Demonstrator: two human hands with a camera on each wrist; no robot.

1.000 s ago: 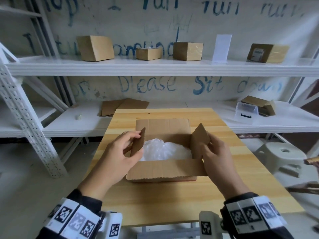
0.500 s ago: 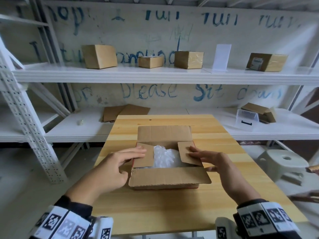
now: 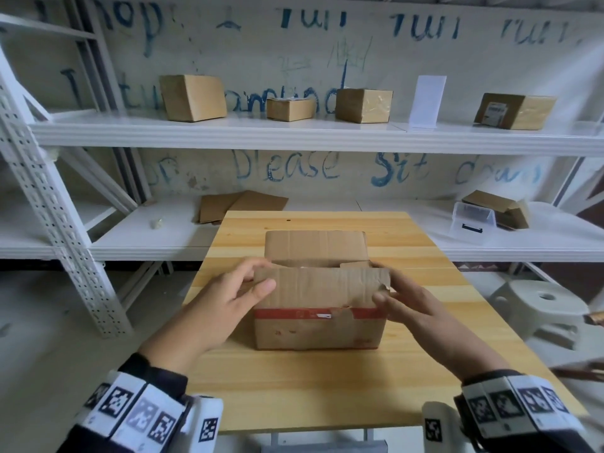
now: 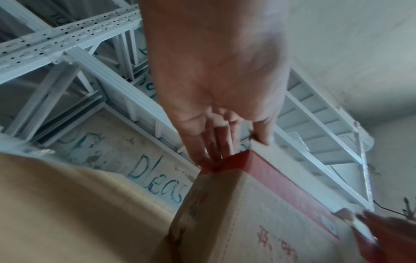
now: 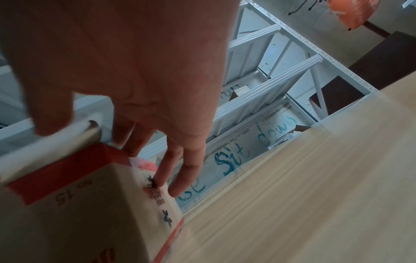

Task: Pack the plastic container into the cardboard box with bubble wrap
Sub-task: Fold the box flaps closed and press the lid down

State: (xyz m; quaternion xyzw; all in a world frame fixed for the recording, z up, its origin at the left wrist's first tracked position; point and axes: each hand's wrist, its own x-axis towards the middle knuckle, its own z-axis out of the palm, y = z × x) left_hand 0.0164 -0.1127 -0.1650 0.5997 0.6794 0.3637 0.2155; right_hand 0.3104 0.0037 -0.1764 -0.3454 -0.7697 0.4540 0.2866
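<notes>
Cardboard box (image 3: pixel 318 328), brown with a red band round its upper edge, sat in the middle of the pale wooden table (image 3: pixel 294 387) in front of you. Its near flap (image 3: pixel 322 289) stood raised between your hands, and the far flap (image 3: pixel 315 248) stood up behind it. Of a side flap, folded inward, only a corner showed over the near flap's edge. What lay inside the box was hidden from the head view, so the plastic container and the bubble wrap could not be made out.

Your left hand (image 3: pixel 228 299) held the left end of the near flap, the thumb on its front face and the fingers behind it. In the left wrist view your fingers (image 4: pixel 213 142) reached down behind the box's red-banded corner (image 4: pixel 227 162).

Your right hand (image 3: pixel 408 305) held the torn right end of the same flap, thumb in front, the fingers spread along the box's right side. In the right wrist view your fingertips (image 5: pixel 180 181) touched the printed side wall of the box (image 5: pixel 85 213).

Behind the table stood white metal shelving (image 3: pixel 294 132) carrying several closed brown boxes, with flat cardboard sheets (image 3: pixel 242 206) and a clear plastic tub (image 3: pixel 472 220) on the lower shelf. A white plastic stool (image 3: pixel 542 305) stood right of the table.
</notes>
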